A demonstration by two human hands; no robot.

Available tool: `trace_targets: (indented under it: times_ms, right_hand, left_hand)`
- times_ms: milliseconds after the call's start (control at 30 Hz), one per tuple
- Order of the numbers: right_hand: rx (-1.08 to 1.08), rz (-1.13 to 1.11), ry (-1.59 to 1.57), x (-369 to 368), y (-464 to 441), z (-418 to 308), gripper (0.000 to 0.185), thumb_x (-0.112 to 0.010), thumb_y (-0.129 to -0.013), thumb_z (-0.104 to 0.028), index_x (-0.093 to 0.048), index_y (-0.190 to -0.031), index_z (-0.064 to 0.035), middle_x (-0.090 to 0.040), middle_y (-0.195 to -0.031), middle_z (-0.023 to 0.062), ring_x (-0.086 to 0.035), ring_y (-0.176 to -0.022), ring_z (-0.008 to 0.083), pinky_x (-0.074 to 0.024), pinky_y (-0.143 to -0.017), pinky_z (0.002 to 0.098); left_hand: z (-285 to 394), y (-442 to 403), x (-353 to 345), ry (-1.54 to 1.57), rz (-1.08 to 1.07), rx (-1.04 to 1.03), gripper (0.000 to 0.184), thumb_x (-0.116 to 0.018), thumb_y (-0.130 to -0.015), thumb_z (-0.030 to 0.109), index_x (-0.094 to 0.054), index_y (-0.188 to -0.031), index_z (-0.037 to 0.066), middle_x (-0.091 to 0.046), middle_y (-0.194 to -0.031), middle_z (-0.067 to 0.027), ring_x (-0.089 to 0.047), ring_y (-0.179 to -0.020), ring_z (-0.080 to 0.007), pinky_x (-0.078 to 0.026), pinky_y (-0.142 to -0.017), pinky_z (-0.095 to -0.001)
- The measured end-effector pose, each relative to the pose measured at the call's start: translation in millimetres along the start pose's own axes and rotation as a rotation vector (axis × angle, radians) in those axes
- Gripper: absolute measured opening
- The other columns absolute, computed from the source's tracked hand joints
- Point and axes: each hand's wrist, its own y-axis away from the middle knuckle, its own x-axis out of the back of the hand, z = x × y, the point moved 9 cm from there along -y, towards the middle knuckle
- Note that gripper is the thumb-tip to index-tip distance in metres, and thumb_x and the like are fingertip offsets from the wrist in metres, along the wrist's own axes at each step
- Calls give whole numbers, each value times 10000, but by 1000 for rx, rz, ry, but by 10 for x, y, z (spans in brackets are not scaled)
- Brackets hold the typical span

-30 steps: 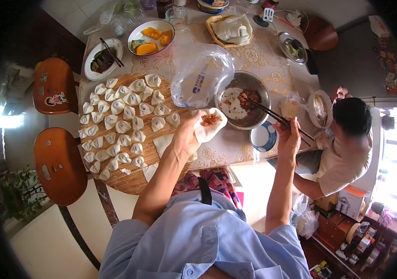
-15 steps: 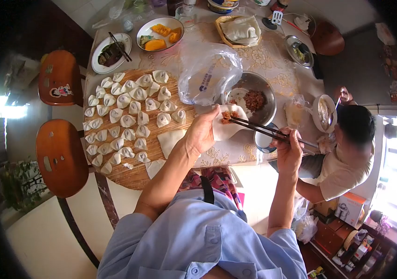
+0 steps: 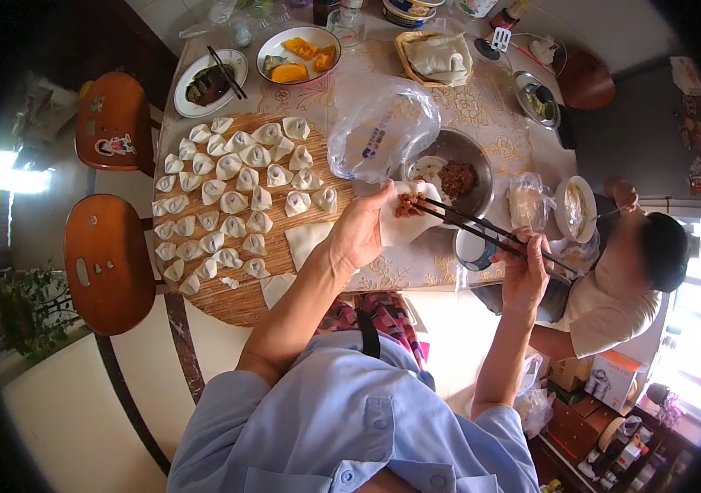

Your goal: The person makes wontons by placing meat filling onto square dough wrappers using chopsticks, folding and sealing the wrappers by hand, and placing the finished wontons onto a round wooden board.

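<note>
In the head view my left hand point(image 3: 360, 223) holds a square wonton wrapper point(image 3: 402, 231) flat between thumb and fingers. A small heap of minced meat filling point(image 3: 409, 205) lies on the wrapper. My right hand point(image 3: 525, 267) grips dark chopsticks point(image 3: 482, 232), whose tips touch the edge of the filling. Just beyond the wrapper stands a metal bowl point(image 3: 488, 191) with more meat filling point(image 3: 457, 179) inside. Left of my hands, many folded wontons point(image 3: 234, 201) cover a round wooden board point(image 3: 231, 312). Loose wrappers point(image 3: 309, 245) lie at the board's near right edge.
A clear plastic bag point(image 3: 383, 123) lies beside the metal bowl. Behind are a dish of orange pieces point(image 3: 301, 62), a plate with chopsticks point(image 3: 207, 94) and a basket with wrappers point(image 3: 434, 62). At right a person point(image 3: 626, 287) sits by a white bowl point(image 3: 574, 215). Chairs point(image 3: 110, 263) stand left.
The chopstick tips have drawn slightly right, towards the edge of the filling. My right hand has shifted a little right and down. The whole view has shifted slightly.
</note>
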Motion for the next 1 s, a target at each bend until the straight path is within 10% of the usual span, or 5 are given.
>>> trace_targets:
  times_ms: [1000]
  right_hand:
    - [16, 102, 74, 143, 140, -13, 203, -479, -901, -177, -511, -869, 21, -499, -864, 121, -557, -657, 199, -507, -502, 307]
  left_hand:
    - [-312, -93, 223, 162, 50, -16, 333, -475, -898, 329, -492, -1086, 55, -582, -996, -92, -599, -894, -226, -504, -826, -390]
